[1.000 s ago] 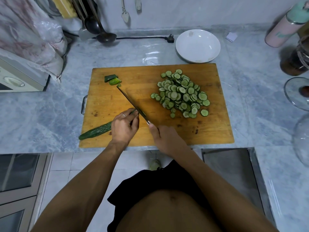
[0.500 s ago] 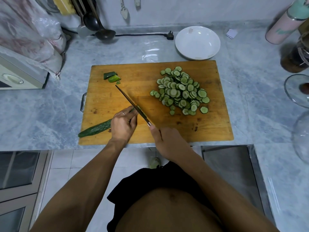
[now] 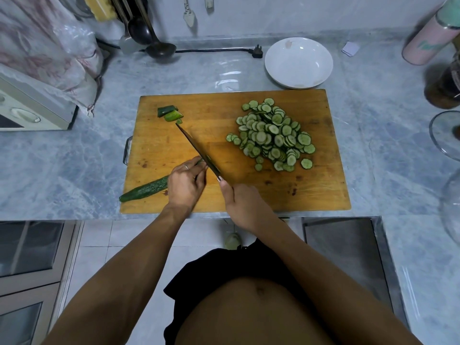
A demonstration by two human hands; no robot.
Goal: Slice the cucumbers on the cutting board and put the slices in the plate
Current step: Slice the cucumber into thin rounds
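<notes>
A wooden cutting board [image 3: 321, 188] lies on the marble counter. A dark green cucumber [image 3: 144, 190] lies across its front left corner, and my left hand [image 3: 185, 184] grips the cucumber's right end with curled fingers. My right hand [image 3: 242, 204] grips the handle of a long knife [image 3: 196, 148], whose blade runs up and left beside my left fingertips. A heap of several cucumber slices [image 3: 272, 135] covers the board's right half. Cut end pieces [image 3: 170, 113] sit near the blade tip. The white plate [image 3: 298, 62] stands empty behind the board.
A ladle [image 3: 159, 48] and a power plug [image 3: 257, 53] lie at the back of the counter. A pink bottle [image 3: 430, 36], a dark jar [image 3: 445, 85] and glass lids [image 3: 445, 135] stand at the right. A covered appliance [image 3: 32, 105] sits at the left.
Both hands and the knife stay in nearly the same place on the cucumber; only the view shifts slightly.
</notes>
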